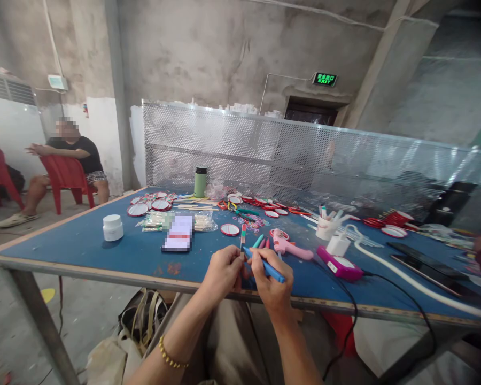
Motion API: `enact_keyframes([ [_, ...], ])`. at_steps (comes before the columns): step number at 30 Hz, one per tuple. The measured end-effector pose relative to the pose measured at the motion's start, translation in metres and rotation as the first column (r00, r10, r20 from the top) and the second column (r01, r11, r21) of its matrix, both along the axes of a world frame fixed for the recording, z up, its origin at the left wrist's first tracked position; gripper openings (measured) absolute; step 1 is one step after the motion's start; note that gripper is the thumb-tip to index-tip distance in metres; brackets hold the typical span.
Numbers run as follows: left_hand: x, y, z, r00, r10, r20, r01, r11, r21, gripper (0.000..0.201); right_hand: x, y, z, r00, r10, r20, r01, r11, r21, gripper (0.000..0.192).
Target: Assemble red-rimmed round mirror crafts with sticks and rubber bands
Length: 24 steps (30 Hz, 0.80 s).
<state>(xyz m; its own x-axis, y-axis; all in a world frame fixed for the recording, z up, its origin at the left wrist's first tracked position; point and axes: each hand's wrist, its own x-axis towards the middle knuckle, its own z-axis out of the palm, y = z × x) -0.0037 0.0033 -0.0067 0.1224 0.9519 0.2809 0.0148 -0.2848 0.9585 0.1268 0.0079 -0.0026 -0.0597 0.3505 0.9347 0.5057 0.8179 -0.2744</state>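
Note:
My left hand is closed on a narrow flat stick that stands up from its fingertips and shows red, green and orange bands. A blue marker pen is gripped in my right hand, its tip close to the lower part of the stick; whether they touch I cannot tell. Just beyond the hands lie several coloured pens and a pink glue gun. One round red-rimmed disc rests behind the stick.
On the blue table are a white jar, a phone, a green bottle, a purple power block with cables, and a pen cup. A perforated metal screen borders the back. A person sits at left.

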Motion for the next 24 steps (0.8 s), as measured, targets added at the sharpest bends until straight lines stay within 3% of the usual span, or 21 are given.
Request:
enact_keyframes([
  [24, -0.0011, -0.0009, 0.0013, 1.0, 0.004, 0.006, -0.004, 1.0, 0.01, 0.018, 0.0006, -0.0029, -0.0007, 1.0, 0.012, 0.011, -0.012, 1.0, -0.014, 0.019],
])
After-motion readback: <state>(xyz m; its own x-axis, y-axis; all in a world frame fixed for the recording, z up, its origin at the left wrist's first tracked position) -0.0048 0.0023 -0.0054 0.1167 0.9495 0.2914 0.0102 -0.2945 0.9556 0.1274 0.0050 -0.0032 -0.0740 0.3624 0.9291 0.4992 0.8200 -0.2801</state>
